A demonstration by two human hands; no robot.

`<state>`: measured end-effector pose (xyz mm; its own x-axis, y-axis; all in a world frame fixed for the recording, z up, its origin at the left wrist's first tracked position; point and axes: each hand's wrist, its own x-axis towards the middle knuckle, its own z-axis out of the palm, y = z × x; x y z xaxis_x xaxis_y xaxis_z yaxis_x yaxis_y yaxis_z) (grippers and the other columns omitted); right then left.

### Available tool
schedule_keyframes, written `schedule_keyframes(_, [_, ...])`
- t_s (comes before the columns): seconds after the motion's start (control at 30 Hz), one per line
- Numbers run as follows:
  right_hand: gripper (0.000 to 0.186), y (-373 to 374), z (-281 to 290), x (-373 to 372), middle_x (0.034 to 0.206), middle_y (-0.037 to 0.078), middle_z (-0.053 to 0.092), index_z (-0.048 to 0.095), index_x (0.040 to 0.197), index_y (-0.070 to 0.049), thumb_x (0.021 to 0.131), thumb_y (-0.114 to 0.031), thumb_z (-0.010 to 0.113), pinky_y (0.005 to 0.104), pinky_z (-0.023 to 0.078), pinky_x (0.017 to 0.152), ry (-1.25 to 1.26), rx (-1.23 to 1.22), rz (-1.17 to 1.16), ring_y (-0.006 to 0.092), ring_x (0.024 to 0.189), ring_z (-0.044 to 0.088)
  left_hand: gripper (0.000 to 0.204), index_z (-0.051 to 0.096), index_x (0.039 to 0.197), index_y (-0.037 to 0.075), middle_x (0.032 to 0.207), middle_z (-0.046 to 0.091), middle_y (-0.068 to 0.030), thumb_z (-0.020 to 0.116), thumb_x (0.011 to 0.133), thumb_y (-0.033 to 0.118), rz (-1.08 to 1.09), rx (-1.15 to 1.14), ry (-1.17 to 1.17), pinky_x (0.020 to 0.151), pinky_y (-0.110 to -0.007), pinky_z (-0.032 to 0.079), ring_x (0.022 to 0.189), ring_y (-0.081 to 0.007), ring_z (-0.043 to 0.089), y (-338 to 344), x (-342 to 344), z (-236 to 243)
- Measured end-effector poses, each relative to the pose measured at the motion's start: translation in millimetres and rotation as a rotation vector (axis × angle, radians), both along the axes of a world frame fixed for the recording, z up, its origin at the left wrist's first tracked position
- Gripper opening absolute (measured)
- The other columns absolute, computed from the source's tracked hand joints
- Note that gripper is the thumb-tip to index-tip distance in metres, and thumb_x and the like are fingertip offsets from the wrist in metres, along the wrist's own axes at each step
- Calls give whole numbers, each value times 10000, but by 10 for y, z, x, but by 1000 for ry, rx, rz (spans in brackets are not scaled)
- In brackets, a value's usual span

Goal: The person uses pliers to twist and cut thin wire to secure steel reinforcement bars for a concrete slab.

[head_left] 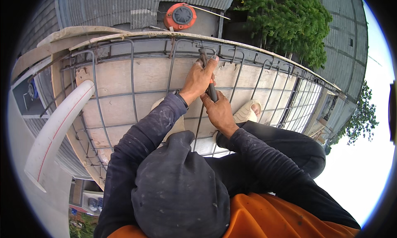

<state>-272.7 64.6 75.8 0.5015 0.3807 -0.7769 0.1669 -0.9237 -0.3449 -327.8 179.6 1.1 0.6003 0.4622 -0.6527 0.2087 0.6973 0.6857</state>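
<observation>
A hand tool (212,92) with a thick dark handle and a bit of orange slants away from me; its exact kind is hard to make out. My left hand (197,82) is closed round its upper part, thumb pointing away, close to the metal head. Lower down, my right hand (221,112) is closed on the handle's near end. The tool's head is at the hooked bar ends along the far side of a steel rebar grid (133,72); whether it grips a bar is hidden. Wooden formwork boards (153,74) lie beneath the bars.
My sandalled foot (248,112) rests on the formwork. A white pipe (62,128) rises at the left. Beyond the thin board edge (248,48), lower down, are a corrugated roof (95,8), an orange tank (180,16) and a leafy tree (285,23). Sky shows at the right.
</observation>
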Motion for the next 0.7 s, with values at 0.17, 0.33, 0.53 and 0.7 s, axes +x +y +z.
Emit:
schedule_keyframes(0.17, [525,60,-72,-25,744,129,658,653,942,59,1055,-453,629,407,513,702,202,-79,-191,257,707,657,936,659,995,-79,740,676,-191,495,963,842,-222,259,157,747,-437,572,774,-329,738,48,-105,-193])
schedule_keyframes(0.33, [446,78,-33,-7,682,35,565,625,958,-32,1074,-462,642,347,515,557,477,-34,-411,169,584,587,949,693,1029,-73,773,691,-241,455,974,844,-253,425,176,788,-478,552,821,-425,726,136,-156,-149])
schedule_keyframes(0.53, [544,-26,128,109,846,67,728,661,1262,-10,1095,-522,583,349,501,621,756,19,-301,138,655,576,678,712,941,13,650,680,-117,403,1127,587,-414,433,243,685,-479,531,682,-331,720,400,-567,91])
schedule_keyframes(0.7, [598,32,-14,72,1029,95,766,554,1501,-17,1086,-441,623,305,505,598,588,58,-110,137,711,652,646,690,1074,-27,712,644,-47,456,1119,573,-206,297,226,610,-317,535,670,-167,684,534,-918,186])
